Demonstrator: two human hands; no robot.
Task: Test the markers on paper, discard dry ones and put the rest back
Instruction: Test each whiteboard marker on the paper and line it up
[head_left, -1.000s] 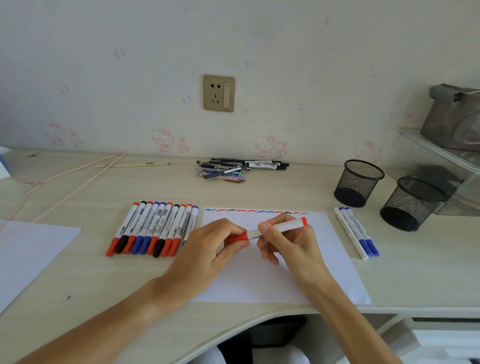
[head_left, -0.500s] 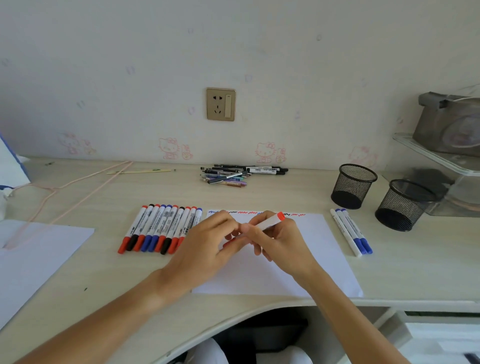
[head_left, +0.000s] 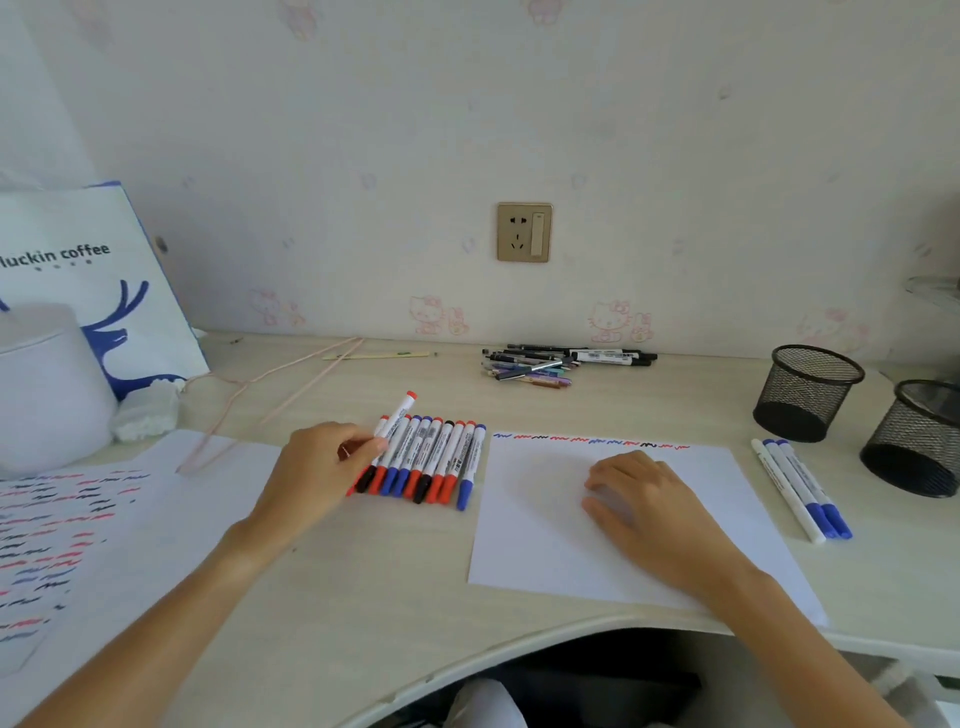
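Setting a red marker (head_left: 396, 420) beside the marker row (head_left: 426, 460), the left hand (head_left: 322, 467) pinches it; right hand (head_left: 636, 499) rests flat on paper (head_left: 524, 545). A careless drop could scatter them.

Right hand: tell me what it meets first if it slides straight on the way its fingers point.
The right hand lies flat on the test paper, fingers pointing left. Straight on, past the paper's left edge, it would probably meet the blue-capped marker ending the row.
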